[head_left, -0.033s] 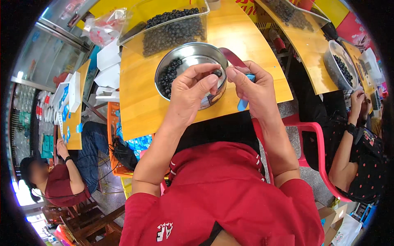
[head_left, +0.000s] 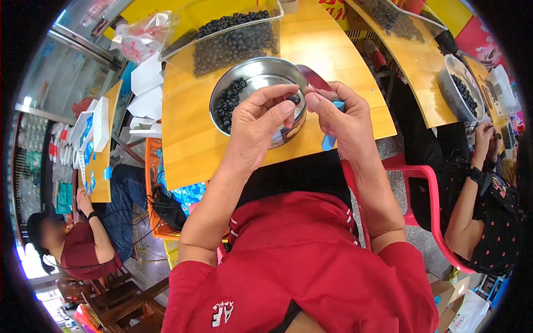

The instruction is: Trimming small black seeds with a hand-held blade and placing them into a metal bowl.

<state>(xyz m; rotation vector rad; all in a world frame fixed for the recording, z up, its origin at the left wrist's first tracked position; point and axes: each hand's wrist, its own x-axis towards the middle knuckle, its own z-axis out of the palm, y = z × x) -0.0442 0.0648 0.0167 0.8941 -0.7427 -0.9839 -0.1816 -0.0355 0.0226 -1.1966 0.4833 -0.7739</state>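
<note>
My left hand point(head_left: 258, 119) is closed, pinching a small dark round fruit point(head_left: 293, 98) like a large berry between thumb and fingertips. Wrapped round a blue-handled knife, my right hand point(head_left: 347, 114) is beside it, thumb toward the fruit. The knife's broad, shiny blade point(head_left: 316, 77) points up and left, reflecting red; its blue handle point(head_left: 328, 142) sticks out below my fingers. Both hands hover over the near rim of a round metal bowl point(head_left: 261, 65). Several dark fruits point(head_left: 226, 105) lie along the bowl's left side; my hands hide part of its inside.
Behind the bowl stands a clear plastic bin point(head_left: 222, 39) heaped with dark fruit. The wooden table point(head_left: 355, 102) reaches right. A second table holds a tub point(head_left: 452, 91) of fruit, where another person point(head_left: 472, 183) works. A person point(head_left: 83, 244) sits far left, near an orange crate point(head_left: 152, 188).
</note>
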